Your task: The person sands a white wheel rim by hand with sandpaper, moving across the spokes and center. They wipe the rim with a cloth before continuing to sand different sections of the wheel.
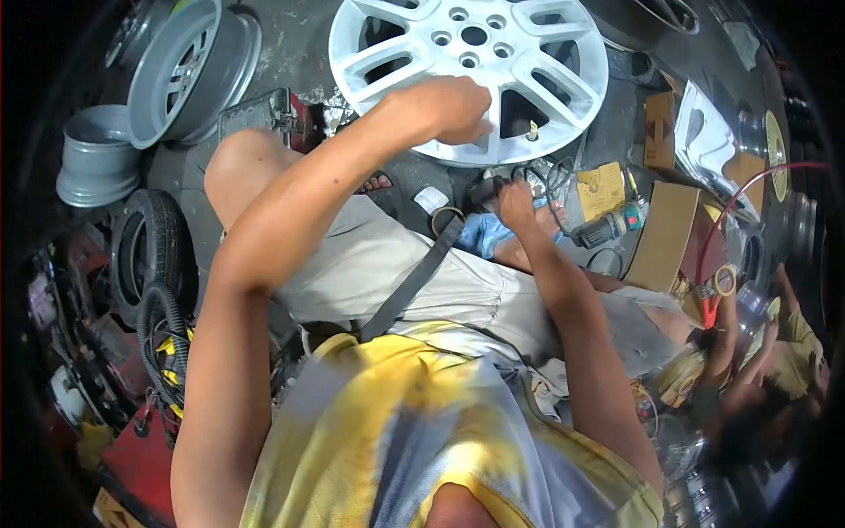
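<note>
A large silver alloy wheel lies face up in front of my body. My left hand rests over the near left part of its spokes, fingers curled; whatever it may hold is hidden beneath it. Lower and to the right, my right hand is closed at a dark object just below the wheel's rim, too small to make out. Beneath this hand lies a blue cloth. A short brass-coloured piece stands in a gap between the spokes.
Grey rims and a black tyre are at the left, above a red box. To the right are a green and grey power tool, yellowish cardboard and an open carton. Another person's arm shows far right.
</note>
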`<action>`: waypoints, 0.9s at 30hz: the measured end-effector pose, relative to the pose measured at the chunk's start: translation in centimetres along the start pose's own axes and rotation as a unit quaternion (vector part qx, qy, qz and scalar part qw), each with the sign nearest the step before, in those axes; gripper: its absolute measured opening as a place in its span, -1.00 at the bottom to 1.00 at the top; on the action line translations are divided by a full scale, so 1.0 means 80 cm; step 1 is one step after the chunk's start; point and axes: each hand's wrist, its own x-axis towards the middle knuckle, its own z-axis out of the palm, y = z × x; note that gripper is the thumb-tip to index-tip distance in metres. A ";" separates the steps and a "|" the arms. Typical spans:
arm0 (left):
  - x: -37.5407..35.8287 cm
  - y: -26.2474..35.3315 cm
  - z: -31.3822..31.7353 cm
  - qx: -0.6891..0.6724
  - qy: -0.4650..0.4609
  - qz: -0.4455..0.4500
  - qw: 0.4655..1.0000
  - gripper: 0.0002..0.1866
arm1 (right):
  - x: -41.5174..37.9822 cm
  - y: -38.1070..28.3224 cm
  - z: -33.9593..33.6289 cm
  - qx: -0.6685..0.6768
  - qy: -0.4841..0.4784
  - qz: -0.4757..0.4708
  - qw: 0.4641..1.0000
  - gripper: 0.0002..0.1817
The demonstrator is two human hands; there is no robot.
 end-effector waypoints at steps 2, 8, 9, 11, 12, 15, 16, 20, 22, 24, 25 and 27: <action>0.002 0.012 0.026 0.006 -0.089 0.000 0.996 -0.52 | -0.003 -0.014 -0.019 0.071 0.059 0.014 0.996 -0.68; 0.045 -0.029 0.271 0.058 -0.390 0.021 0.919 -0.64 | 0.008 -0.027 -0.071 0.224 -0.030 0.088 0.970 -0.61; 0.051 -0.051 0.311 0.043 -0.353 -0.012 0.935 -0.64 | 0.008 -0.029 -0.087 0.222 -0.068 0.099 0.968 -0.52; 0.060 -0.074 0.368 0.008 -0.270 -0.059 0.961 -0.64 | 0.003 -0.033 -0.083 0.211 -0.040 0.112 0.970 -0.51; 0.060 -0.078 0.382 -0.013 -0.225 -0.081 0.971 -0.63 | 0.003 -0.034 -0.071 0.200 -0.006 0.116 0.973 -0.52; 0.040 -0.084 0.377 -0.066 -0.187 -0.099 0.975 -0.52 | -0.003 -0.037 -0.088 0.189 -0.009 0.111 0.976 -0.48; 0.038 -0.085 0.372 -0.060 -0.185 -0.099 0.976 -0.52 | -0.007 -0.041 -0.096 0.191 -0.003 0.111 0.975 -0.48; 0.023 -0.030 0.287 -0.039 -0.065 -0.054 0.996 -0.57 | -0.007 -0.033 -0.089 0.175 0.017 0.115 0.978 -0.37; 0.026 -0.002 0.238 -0.055 -0.084 0.006 0.995 -0.59 | 0.012 -0.018 -0.082 0.408 -0.118 0.166 0.890 -0.24; 0.018 0.008 0.219 -0.108 0.000 0.083 0.991 -0.59 | -0.008 -0.016 -0.095 0.645 -0.246 0.217 0.690 -0.04; 0.000 0.035 0.185 -0.121 0.003 0.022 0.992 -0.62 | -0.017 -0.018 -0.114 0.642 -0.243 0.207 0.697 -0.04; -0.011 0.036 0.173 -0.158 0.067 0.066 0.983 -0.65 | -0.034 -0.020 -0.154 0.741 -0.375 0.171 0.529 0.00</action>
